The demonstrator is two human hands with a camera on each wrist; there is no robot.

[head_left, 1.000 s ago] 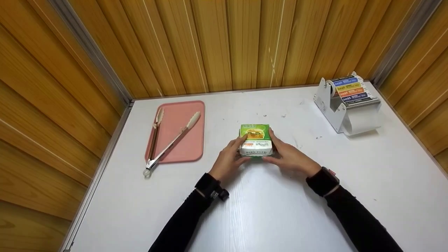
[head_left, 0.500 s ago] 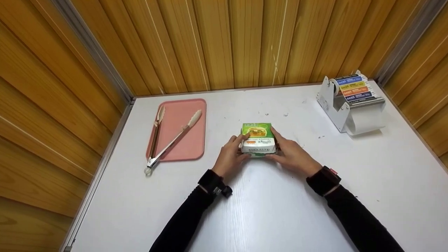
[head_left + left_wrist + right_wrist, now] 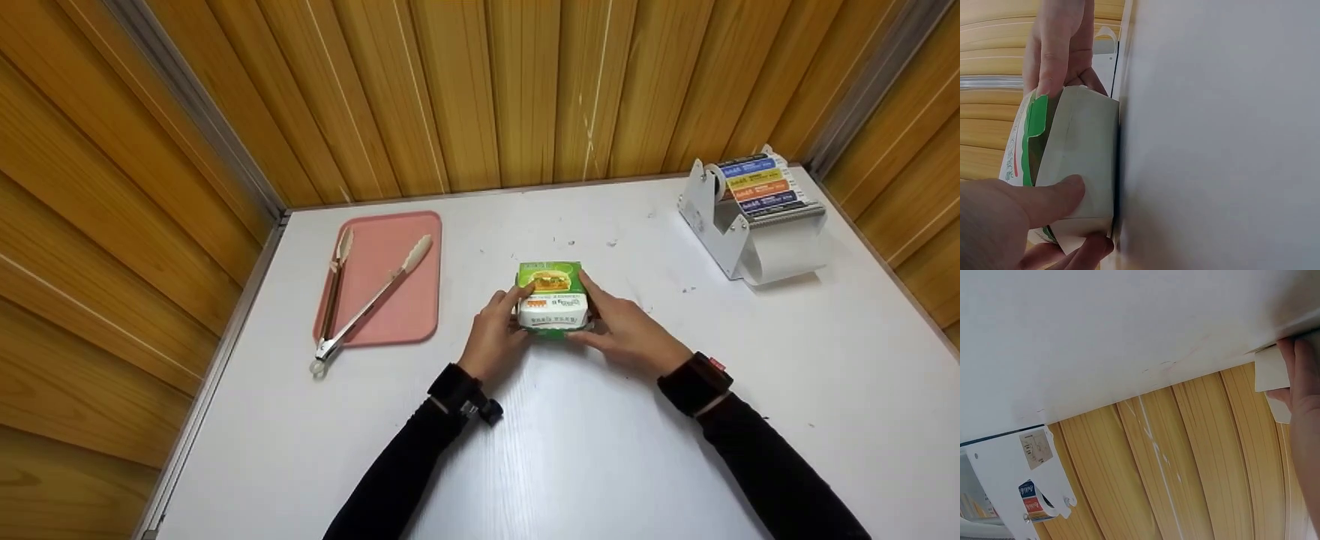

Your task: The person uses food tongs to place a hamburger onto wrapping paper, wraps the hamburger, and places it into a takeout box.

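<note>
In the head view, a green and white cardboard box with a burger picture (image 3: 553,309) is placed on the white surface (image 3: 600,457), near its middle. The top and front of the box are printed with lines of characters too small to read, and an orange block is set beside them. It is gripped from both sides: the fingers of the left hand (image 3: 489,334) are bent round its left side with the forefinger laid on the top, while its right side is held by the right hand (image 3: 634,331), the thumb brought to the lower front. On a white metal label dispenser (image 3: 701,221) at the far right, rolls of blue, yellow, orange and dark blue labels (image 3: 763,187) are carried; their lettering cannot be made out. At the left, metal tongs with pale tips (image 3: 366,308) are laid spread across a pink rectangular tray (image 3: 409,319).

In the left wrist view, the left thumb is pressed flat on a plain pale panel of the box. The opposite end is held by the right hand, a digit touching a green tab (image 3: 1037,115). Green script and a red stripe are seen on the lid, parted from the base by a dark gap.

In the right wrist view, the box is partly cut off, with right-hand fingers set against its pale panels. A sticker with small diagrams (image 3: 1036,449) is fixed to the dispenser.
</note>
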